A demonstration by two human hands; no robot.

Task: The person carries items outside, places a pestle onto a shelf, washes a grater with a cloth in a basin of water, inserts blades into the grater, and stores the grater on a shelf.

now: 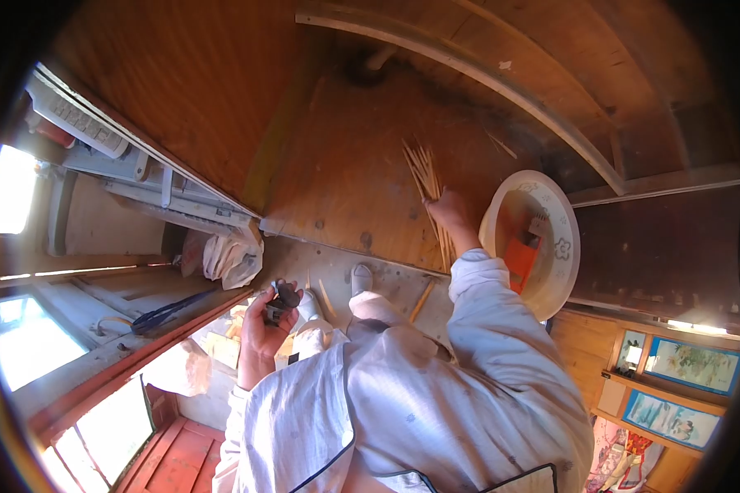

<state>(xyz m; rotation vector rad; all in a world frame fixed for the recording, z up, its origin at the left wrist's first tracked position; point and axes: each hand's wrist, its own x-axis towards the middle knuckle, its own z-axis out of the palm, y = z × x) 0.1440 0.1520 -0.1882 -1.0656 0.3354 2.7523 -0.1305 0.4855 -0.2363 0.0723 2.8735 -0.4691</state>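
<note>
A bundle of thin wooden sticks [422, 168] lies over the brown wooden board, its upper ends fanned apart. My right hand [450, 215] is closed around the middle of the bundle, close to the left rim of a white basin [571, 238]. At the lower left, my left hand [265, 324] holds a small dark object [284, 296] in curled fingers; what it is cannot be made out. An orange item [520, 256] rests inside the basin. One loose stick [501, 145] lies on the board above the basin.
The brown wooden board [337, 181] ends at a front edge above the floor. More sticks [422, 301] lie by my feet. A white plastic bag [233, 256] sits at the left, above a red-edged ledge [164, 361]. Curved wooden framing [485, 74] spans the top right.
</note>
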